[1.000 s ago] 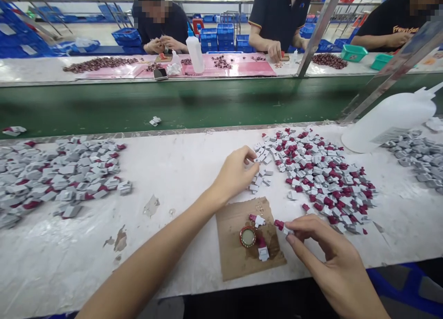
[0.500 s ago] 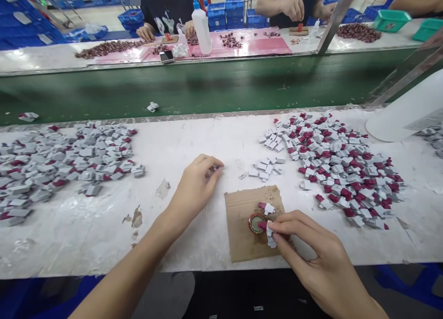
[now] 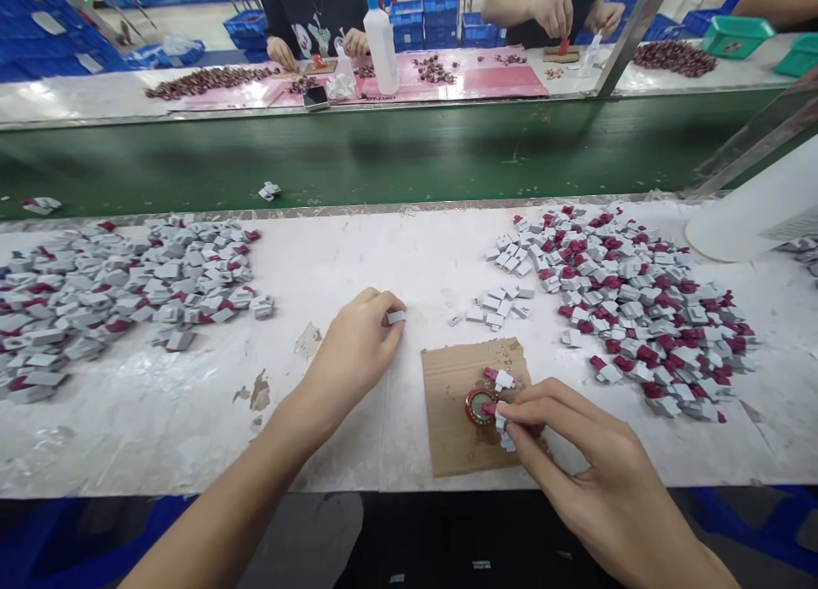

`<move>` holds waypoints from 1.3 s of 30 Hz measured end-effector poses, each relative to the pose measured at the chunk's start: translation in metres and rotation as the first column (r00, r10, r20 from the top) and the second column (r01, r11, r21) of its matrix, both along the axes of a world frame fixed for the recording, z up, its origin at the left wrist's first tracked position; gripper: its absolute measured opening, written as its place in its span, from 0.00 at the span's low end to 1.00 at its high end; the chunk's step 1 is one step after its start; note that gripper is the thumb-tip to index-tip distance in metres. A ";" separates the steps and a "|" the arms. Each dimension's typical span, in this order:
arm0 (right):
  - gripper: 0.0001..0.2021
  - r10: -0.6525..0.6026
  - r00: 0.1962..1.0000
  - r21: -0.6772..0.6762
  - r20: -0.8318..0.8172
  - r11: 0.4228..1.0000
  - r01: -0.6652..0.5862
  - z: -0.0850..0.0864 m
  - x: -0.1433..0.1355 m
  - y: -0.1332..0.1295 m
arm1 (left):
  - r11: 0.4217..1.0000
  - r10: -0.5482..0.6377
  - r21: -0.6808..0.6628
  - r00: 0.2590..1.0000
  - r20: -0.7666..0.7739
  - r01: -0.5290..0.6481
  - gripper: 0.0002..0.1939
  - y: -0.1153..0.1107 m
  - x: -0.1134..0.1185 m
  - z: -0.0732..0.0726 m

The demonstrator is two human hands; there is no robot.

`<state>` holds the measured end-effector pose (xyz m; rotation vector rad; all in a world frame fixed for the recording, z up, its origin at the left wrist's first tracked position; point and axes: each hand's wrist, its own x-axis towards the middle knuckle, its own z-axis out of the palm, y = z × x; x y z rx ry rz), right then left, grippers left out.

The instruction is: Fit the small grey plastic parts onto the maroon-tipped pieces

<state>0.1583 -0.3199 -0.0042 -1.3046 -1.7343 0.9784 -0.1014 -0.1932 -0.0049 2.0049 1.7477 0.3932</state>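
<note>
My left hand (image 3: 361, 337) is closed over the white table, its thumb and fingers around a small light grey plastic block (image 3: 396, 317). My right hand (image 3: 575, 453) pinches a grey and maroon plastic piece (image 3: 501, 425), whose maroon end reaches over a bottle cap (image 3: 479, 407). The cap lies open side up on a square of brown cardboard (image 3: 447, 440). A second grey and maroon piece (image 3: 498, 379) rests on the cardboard just behind the cap. Some of the piece in my right hand is hidden by the fingers.
Loose grey blocks (image 3: 502, 305) lie behind the cardboard. Heaps of grey and maroon pieces spread on the right (image 3: 645, 308) and left (image 3: 141, 291). A large white bottle (image 3: 754, 201) stands at the right. Past the green conveyor belt (image 3: 383, 150), other people work at a table.
The grey block in my left hand now shows more clearly between the fingers. My right hand keeps the piece at the cap. The whole view has shifted slightly.
</note>
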 end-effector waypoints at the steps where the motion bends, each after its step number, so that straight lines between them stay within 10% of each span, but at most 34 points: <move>1: 0.09 -0.001 1.000 -0.008 -0.007 1.000 0.001 0.000 0.000 -0.001 | 1.000 -0.001 0.011 0.999 0.042 0.000 0.07 -0.001 0.000 -0.001; 8: 0.06 -0.160 0.957 -0.153 -0.241 0.980 0.125 -0.011 0.011 0.001 | 0.986 0.055 -0.162 0.825 0.562 0.044 0.08 -0.023 0.015 0.005; 17: 0.04 -0.389 0.589 -0.414 -0.708 0.905 0.099 -0.011 0.011 0.035 | 0.885 0.207 -0.337 0.376 0.903 0.322 0.11 -0.048 0.067 0.018; 31: 0.03 -0.400 0.695 -0.321 -0.597 0.913 0.251 -0.018 0.010 0.033 | 0.867 0.251 -0.370 0.348 0.903 0.335 0.11 -0.047 0.073 0.004; 39: 0.03 -0.237 0.848 -0.188 -0.473 0.968 0.166 -0.016 0.017 0.036 | 0.912 0.085 -0.261 0.476 0.875 0.317 0.07 -0.048 0.069 0.004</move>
